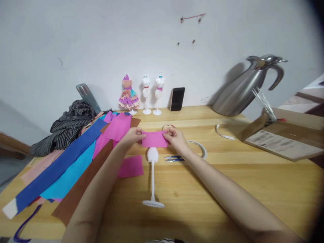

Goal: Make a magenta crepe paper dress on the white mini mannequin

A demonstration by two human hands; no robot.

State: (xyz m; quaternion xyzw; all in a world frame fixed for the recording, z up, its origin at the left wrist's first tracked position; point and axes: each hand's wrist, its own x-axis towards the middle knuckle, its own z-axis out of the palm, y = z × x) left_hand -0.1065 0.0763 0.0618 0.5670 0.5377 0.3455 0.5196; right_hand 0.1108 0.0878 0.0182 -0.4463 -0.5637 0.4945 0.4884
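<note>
A strip of pink crepe paper [154, 139] is stretched between my two hands. My left hand [134, 135] pinches its left end, and my right hand [175, 137] pinches its right end. Directly behind the strip, a small white dress-form stand [153, 156] lies on the table with its round base toward me; the strip hides its upper part. Another pink piece [131, 166] rests near my left forearm. Blue-handled thread snips [174, 158] lie just below my right hand, and a roll of white tape [203, 150] sits partly behind my right wrist.
Layered coloured sheets [60, 168] and a striped cloth [73, 123] cover the left side. Along the wall stand a dressed mini mannequin [128, 94], two white ones [146, 91] and a phone [177, 99]. A steel jug [243, 86] and a cardboard box [286, 130] occupy the right.
</note>
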